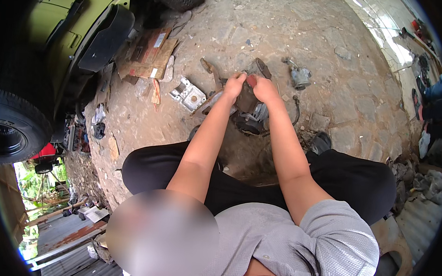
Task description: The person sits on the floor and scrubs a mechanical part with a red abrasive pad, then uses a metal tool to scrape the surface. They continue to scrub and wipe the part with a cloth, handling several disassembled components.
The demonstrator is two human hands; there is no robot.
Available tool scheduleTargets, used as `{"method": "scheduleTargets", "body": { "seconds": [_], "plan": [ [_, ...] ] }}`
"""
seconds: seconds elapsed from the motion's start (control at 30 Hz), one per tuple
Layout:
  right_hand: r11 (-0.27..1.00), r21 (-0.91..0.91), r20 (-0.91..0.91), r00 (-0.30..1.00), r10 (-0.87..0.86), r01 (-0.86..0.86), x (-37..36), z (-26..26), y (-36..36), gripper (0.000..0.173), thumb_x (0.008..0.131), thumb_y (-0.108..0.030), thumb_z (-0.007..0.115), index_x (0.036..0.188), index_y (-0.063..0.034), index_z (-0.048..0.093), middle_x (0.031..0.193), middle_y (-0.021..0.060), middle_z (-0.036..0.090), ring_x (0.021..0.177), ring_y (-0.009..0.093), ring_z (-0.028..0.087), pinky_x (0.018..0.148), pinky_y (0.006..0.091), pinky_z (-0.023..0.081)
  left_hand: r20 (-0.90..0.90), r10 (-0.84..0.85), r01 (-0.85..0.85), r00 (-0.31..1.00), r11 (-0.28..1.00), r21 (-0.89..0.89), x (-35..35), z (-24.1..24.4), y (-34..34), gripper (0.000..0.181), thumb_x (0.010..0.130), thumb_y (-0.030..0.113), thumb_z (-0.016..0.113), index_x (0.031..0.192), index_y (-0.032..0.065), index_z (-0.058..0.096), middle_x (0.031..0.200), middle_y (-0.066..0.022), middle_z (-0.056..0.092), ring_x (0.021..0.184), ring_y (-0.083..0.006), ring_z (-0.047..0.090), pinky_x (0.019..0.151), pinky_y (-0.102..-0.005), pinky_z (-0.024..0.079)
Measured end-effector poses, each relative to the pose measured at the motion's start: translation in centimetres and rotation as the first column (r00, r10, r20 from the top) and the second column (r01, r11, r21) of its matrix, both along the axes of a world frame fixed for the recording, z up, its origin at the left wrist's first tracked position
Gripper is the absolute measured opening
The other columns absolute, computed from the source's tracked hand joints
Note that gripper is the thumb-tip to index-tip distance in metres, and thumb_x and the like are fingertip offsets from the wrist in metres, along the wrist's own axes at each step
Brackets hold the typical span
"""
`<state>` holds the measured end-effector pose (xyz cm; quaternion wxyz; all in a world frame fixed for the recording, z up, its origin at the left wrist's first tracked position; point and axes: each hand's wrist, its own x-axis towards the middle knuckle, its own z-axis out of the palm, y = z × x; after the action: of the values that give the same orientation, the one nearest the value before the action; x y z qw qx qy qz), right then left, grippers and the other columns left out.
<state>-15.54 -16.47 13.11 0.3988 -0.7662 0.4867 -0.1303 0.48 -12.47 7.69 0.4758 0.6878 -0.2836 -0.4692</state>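
Both arms reach forward over a greasy metal machine part [249, 99] on the ground between my feet. My right hand [266, 89] pinches a small dark red piece [251, 80], perhaps sandpaper or cloth, against the part's upper end. Just left of it, my left hand [234, 86] rests at the part's edge with fingers curled; what they grip is hidden. A flat metal plate [207, 107] lies under my left wrist. Left of that sits a silver cast-metal housing [189, 95]. Beyond my right hand stands a small cylindrical metal component [300, 76].
A dark hose [297, 110] curls near my right shoe [320, 142]. Flattened cardboard [150, 57] lies by a yellow-green vehicle [60, 16] with a large tire [18, 125] at left. Another person's leg [435, 90] shows at far right. Corrugated metal sheet [419, 220] lies behind my right knee.
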Motion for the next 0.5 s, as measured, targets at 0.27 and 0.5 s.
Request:
{"method": "scheduleTargets", "body": {
  "seconds": [0.27, 0.5],
  "plan": [
    [0.988, -0.03, 0.034, 0.988, -0.148, 0.149, 0.4, 0.9, 1.1, 0.037, 0.096, -0.015, 0.053, 0.128, -0.0126, 0.071, 0.111, 0.0261, 0.073, 0.111, 0.042, 0.069, 0.094, 0.0521, 0.054, 0.173, -0.024, 0.025, 0.985, 1.0, -0.004, -0.3, 1.8, 0.4, 0.054, 0.103, 0.036, 0.062, 0.135, -0.0074, 0.061, 0.123, -0.0181, 0.071, 0.111, -0.0249, 0.067, 0.097, -0.0369, 0.051],
    [0.99, -0.045, -0.006, 0.991, -0.131, 0.13, 2.7, -0.3, 4.6, 0.046, 0.094, -0.008, 0.049, 0.135, -0.0116, 0.067, 0.113, 0.0277, 0.072, 0.109, 0.046, 0.068, 0.094, 0.0536, 0.053, 0.269, 0.026, -0.028, 0.963, 1.0, 0.004, 1.6, 0.1, 0.8, 0.057, 0.1, 0.043, 0.062, 0.13, -0.0052, 0.065, 0.126, -0.0243, 0.071, 0.12, -0.0347, 0.066, 0.102, -0.0422, 0.048]
  ]
}}
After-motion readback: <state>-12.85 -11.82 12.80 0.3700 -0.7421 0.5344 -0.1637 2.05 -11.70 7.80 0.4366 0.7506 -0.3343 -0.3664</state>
